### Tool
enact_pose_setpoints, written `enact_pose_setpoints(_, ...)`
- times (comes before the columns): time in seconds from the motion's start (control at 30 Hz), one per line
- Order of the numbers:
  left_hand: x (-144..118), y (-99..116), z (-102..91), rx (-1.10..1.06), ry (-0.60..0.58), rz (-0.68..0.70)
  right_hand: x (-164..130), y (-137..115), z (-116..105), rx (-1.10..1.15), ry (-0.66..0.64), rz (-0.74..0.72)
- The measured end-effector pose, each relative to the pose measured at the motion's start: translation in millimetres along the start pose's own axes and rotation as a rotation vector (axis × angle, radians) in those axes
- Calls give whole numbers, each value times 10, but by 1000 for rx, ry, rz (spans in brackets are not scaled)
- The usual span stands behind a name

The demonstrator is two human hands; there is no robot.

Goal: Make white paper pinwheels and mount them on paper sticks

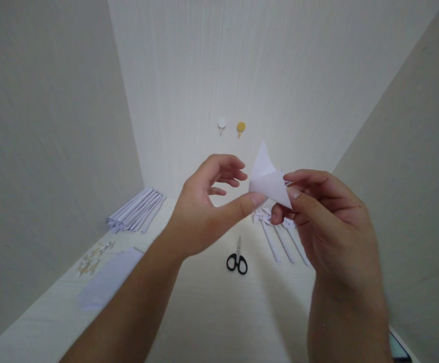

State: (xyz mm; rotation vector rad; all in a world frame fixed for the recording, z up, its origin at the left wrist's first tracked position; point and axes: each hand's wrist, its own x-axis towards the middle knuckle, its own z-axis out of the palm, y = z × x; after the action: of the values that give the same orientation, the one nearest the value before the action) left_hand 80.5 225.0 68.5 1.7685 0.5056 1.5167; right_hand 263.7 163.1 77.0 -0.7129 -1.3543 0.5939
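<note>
A small piece of folded white paper (268,182) with a pointed top is held up above the table. My right hand (327,217) pinches its right corner between thumb and fingers. My left hand (212,201) is open on the other side, its fingers curved and apart. The left thumb tip meets or nearly meets the paper's lower left edge; I cannot tell if it presses on it. Below the hands, scissors (237,259) with black handles lie on the table, blades pointing away from me.
Rolled paper sticks (138,209) are stacked at the left wall. Cotton swabs (94,259) and flat paper sheets (108,280) lie nearer. Paper sticks with folded ends (283,244) lie at right, partly hidden. A white hook (222,123) and a yellow hook (241,127) are on the back wall.
</note>
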Motion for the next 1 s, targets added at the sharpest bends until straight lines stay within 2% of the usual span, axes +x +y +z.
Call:
enact_pose_setpoints(0.13, -48, -40, 89, 5, -35, -55, -1, 10, 37, 20, 41, 4)
enact_pose_setpoints(0.4, -77, -16, 120, 42, 55, -17, -14, 21, 60, -51, 83, 1)
enact_pose_setpoints(0.6, -53, 18, 138, 47, 63, -36, -8, -37, 106, -149, 120, -23)
enact_pose_setpoints(0.83, -36, 49, 130, 75, 42, -70, -20, -77, 130, -286, 87, -38)
enact_pose_setpoints(1.0, -35, 20, 115, 156, -23, -12, -32, -82, 122, -405, 51, -20)
